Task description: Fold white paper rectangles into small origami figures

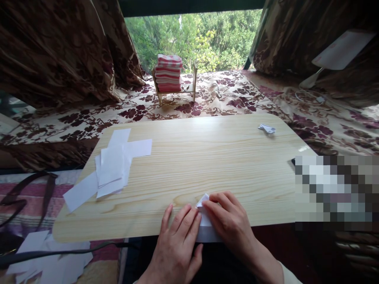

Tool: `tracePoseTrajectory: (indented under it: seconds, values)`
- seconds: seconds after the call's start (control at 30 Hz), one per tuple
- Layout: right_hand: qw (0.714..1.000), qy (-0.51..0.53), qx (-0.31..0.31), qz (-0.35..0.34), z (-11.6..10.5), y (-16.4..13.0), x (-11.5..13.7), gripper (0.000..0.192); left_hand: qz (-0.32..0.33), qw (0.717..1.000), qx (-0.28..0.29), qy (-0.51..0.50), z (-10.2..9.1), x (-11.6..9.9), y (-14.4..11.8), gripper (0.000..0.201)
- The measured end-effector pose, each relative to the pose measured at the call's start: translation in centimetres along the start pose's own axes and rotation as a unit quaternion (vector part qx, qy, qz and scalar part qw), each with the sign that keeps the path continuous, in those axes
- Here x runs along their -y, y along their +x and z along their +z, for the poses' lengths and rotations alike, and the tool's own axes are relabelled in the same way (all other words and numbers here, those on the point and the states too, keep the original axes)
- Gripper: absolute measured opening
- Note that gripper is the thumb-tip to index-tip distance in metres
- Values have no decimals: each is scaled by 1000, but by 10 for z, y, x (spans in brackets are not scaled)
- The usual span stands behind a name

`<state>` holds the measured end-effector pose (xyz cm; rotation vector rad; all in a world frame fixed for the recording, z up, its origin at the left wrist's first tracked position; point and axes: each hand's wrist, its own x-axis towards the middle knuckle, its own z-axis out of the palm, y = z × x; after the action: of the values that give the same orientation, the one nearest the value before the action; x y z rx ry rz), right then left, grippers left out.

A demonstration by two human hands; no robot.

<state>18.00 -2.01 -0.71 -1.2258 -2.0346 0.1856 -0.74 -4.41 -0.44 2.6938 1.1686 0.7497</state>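
A white paper sheet (207,233) with a folded, pointed top lies at the front edge of the table, its lower end jutting past the edge. My right hand (229,219) pinches the folded tip of it between thumb and fingers. Lying flat on the tabletop, my left hand (179,236) has its fingers stretched out, with the index fingertip on the sheet's left side. Part of the sheet is hidden beneath both hands. Toward the back right corner sits a small folded paper piece (267,128).
Loose white paper slips (111,165) overlap on the left of the wooden table (192,157). More slips (62,260) lie lower left, crossed by a dark strap (103,246). Behind, a small rack (194,83) carries folded pink cloths (168,73). A lamp (340,51) stands at right.
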Motion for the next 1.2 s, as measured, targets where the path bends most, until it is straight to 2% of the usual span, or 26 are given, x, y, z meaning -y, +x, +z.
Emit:
tracePoseTrajectory:
  seconds: [0.23,0.57,0.73,0.97,1.2]
  values:
    - [999,-33,6,-16,1,2,3,19,-7,1000,-4,-14,4,-2,-3,43]
    - [999,-34,32,-20,-4,5,5,19,-22,1000,-14,-11,-11,6,-6,41]
    - [999,-35,31,-24,-3,4,4,18,4,999,-20,-24,-6,6,-2,40]
    - [999,-38,7,-23,-2,6,3,21,-3,999,-30,-27,3,6,-8,45]
    - [998,-37,26,-37,-3,7,2,20,3,1000,-22,-16,-4,5,-3,42]
